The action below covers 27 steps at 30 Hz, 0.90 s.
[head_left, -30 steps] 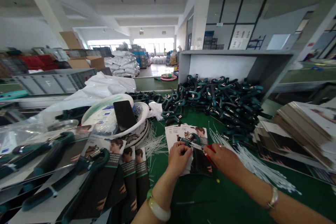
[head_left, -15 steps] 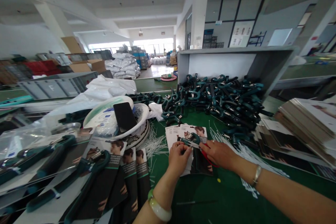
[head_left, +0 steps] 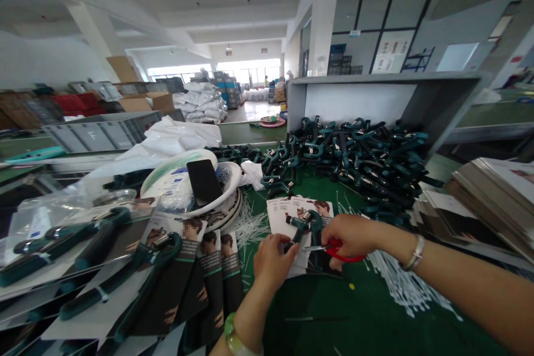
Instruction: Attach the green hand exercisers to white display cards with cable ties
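A teal and dark hand grip exerciser [head_left: 303, 219] lies on a printed card [head_left: 277, 217], its two handles pointing toward me. My left hand [head_left: 273, 260] is closed, thumb and fingers pinching the exerciser's left handle. Red-handled scissors [head_left: 344, 256] are in my right hand [head_left: 350, 236], fingers wrapped round the loops. Their blades point left, over the card between the two handles; whether they touch a tie there I cannot make out. More cards lie beneath this one in a loose stack.
Beyond the card is a big heap of hand grip exercisers [head_left: 359, 150] before a grey open box [head_left: 448, 103]. White cable ties [head_left: 400, 283] lie right of the card. Carded exercisers [head_left: 154, 267] pile at left, near a white basin [head_left: 231, 186] with a black phone [head_left: 203, 182]. Card stacks [head_left: 496, 194] stand right.
The scissors have moved from near the exerciser's top down to between its handles. My left hand has shifted a little left and down along the handle.
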### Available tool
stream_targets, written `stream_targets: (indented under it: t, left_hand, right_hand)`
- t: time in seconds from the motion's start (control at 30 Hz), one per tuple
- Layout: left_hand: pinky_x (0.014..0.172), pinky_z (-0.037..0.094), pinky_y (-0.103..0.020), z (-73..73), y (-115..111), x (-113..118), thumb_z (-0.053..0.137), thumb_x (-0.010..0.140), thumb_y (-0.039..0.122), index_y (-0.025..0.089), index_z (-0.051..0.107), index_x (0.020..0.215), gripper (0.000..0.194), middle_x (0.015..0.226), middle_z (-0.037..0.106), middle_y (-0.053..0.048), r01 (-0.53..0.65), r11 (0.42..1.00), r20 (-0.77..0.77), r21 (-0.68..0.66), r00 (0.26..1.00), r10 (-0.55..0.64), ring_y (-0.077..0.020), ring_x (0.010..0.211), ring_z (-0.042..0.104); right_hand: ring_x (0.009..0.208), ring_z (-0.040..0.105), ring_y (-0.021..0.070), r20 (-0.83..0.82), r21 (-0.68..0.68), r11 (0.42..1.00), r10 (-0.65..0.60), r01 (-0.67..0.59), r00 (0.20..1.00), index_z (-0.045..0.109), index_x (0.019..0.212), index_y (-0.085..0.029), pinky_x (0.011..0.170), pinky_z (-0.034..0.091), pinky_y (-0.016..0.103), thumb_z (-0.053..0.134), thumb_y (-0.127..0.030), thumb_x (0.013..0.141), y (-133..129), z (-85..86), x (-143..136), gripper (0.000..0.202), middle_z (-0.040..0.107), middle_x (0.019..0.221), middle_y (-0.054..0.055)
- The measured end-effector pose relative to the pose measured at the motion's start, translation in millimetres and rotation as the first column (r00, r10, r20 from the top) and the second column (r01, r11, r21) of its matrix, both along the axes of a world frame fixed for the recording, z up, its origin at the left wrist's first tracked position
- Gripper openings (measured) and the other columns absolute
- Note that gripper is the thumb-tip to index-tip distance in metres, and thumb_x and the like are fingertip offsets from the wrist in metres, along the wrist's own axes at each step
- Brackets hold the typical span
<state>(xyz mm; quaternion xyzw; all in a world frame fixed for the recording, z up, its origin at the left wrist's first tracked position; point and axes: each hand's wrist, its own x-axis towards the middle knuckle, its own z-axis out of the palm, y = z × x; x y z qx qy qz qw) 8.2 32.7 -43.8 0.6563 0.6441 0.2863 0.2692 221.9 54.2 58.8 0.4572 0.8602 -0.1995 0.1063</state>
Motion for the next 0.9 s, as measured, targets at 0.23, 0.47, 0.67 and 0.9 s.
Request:
stream_targets:
  t: [0.23,0.47,0.67,0.9]
  left_hand:
    - [0.062,0.039,-0.025,-10.6,12.3,-4.0,0.064,0.065,0.047,0.022,0.071,0.080,0.030,0.084,0.067,-0.003,0.039,0.996,0.139,-0.086,0.990,-0.027,-0.0181,0.075,0.058]
    - [0.060,0.042,-0.024,-21.3,20.7,-7.4,0.067,0.062,0.046,0.020,0.071,0.077,0.030,0.076,0.069,-0.002,0.083,0.990,0.286,-0.115,0.957,-0.047,-0.0171,0.070,0.060]
    - [0.061,0.044,-0.024,-18.7,20.5,-9.6,0.064,0.067,0.045,0.019,0.071,0.080,0.030,0.076,0.069,-0.003,0.110,0.990,0.288,-0.089,0.954,-0.080,-0.0161,0.069,0.060]
    - [0.077,0.046,-0.031,-19.8,3.2,-6.7,0.064,0.072,0.033,0.021,0.068,0.088,0.021,0.091,0.063,-0.005,0.093,0.971,0.101,0.219,0.988,-0.118,-0.0186,0.085,0.058]
  right_hand:
    - [0.052,0.049,0.0112,-0.044,-0.150,0.989,-0.005,-0.002,0.999,0.072,0.082,-0.023,0.049,0.035,0.023,0.076,-0.048,0.052,25.7,-5.0,-21.2,0.040,0.061,0.064,-0.002]
    - [0.046,0.045,0.0074,-0.059,-0.295,0.955,0.000,-0.018,0.998,0.072,0.074,-0.021,0.045,0.034,0.019,0.081,-0.042,0.040,51.5,-3.5,-29.6,0.042,0.056,0.056,-0.005]
    - [0.043,0.043,0.0060,-0.104,-0.429,0.900,0.039,-0.080,0.994,0.070,0.086,-0.019,0.041,0.033,0.017,0.077,-0.048,0.050,53.0,-16.4,-21.6,0.047,0.055,0.054,-0.006]
    - [0.043,0.044,0.0059,-0.264,-0.442,0.894,-0.208,0.074,0.942,0.064,0.101,-0.017,0.043,0.035,0.017,0.070,-0.049,0.062,31.7,-15.0,31.1,0.051,0.054,0.057,-0.005]
